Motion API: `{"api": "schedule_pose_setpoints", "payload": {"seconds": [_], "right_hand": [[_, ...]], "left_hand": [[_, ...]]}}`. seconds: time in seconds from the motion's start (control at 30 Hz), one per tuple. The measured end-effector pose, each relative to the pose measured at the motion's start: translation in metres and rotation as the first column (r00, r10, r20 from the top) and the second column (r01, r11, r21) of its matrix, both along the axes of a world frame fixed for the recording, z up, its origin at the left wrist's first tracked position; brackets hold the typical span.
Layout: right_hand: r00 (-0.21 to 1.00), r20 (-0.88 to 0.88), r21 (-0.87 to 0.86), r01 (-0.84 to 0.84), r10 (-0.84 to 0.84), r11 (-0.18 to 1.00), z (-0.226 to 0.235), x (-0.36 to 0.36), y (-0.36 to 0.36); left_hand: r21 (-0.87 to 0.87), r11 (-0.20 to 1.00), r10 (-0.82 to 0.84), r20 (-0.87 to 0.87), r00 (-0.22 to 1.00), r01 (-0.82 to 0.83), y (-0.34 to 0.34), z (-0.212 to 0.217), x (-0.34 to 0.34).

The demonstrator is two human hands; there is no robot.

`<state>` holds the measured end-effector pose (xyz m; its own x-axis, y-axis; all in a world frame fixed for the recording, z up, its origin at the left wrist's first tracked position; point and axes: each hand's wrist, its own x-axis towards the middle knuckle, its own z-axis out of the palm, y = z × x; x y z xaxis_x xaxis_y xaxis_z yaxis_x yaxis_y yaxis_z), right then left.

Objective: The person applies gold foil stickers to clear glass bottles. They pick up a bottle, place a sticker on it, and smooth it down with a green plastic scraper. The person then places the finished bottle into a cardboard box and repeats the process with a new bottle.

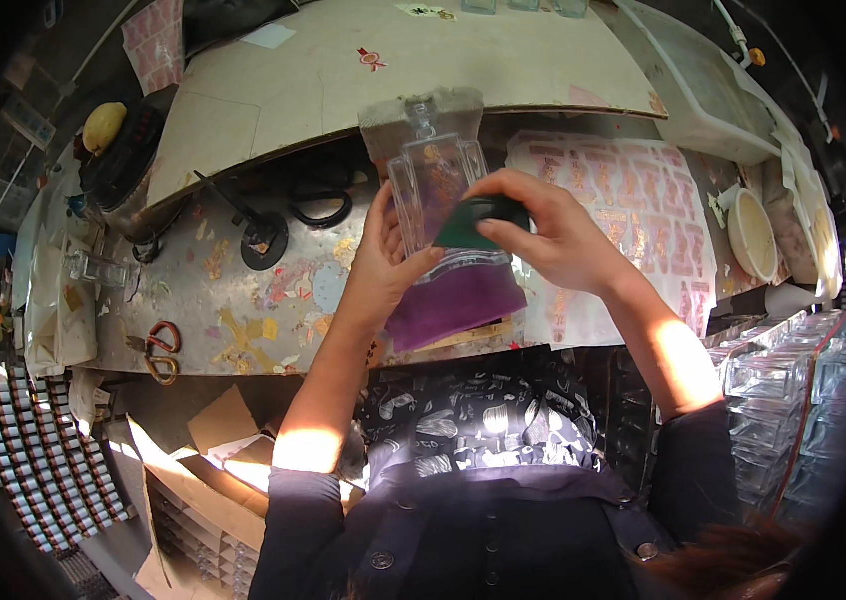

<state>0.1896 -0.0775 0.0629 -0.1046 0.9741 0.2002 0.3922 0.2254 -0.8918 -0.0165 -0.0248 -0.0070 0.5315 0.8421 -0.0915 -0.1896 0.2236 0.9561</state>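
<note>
My left hand [380, 268] grips a clear rectangular glass bottle [430, 180] from its left side and holds it upright above the bench. My right hand [550, 232] presses a dark green flat scraper [481, 224] against the lower front of the bottle. A gold and red decal shows on the bottle's face. Under the bottle lies a purple cloth pad [458, 302] on the metal bench [233, 300].
A sheet of red and gold decals [633, 215] lies to the right. Black scissors [321, 205] and red-handled scissors [161, 348] rest on the bench. A white bowl [751, 235] stands far right. Stacks of clear bottles [793, 385] fill the right, racks of small vials [33, 450] the lower left.
</note>
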Motion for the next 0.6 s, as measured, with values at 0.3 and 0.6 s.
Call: {"api": "schedule_pose_setpoints", "payload": {"seconds": [0.3, 0.6], "right_hand": [[0.768, 0.634, 0.533, -0.35, -0.09, 0.771, 0.004, 0.007, 0.037], [0.874, 0.478, 0.572, -0.232, -0.09, 0.787, 0.003, -0.003, -0.003]], "left_hand": [[-0.039, 0.999, -0.011, 0.077, 0.997, 0.014, 0.005, -0.001, -0.008], [-0.143, 0.989, -0.021, 0.138, 0.99, 0.041, 0.007, -0.005, -0.009]]}}
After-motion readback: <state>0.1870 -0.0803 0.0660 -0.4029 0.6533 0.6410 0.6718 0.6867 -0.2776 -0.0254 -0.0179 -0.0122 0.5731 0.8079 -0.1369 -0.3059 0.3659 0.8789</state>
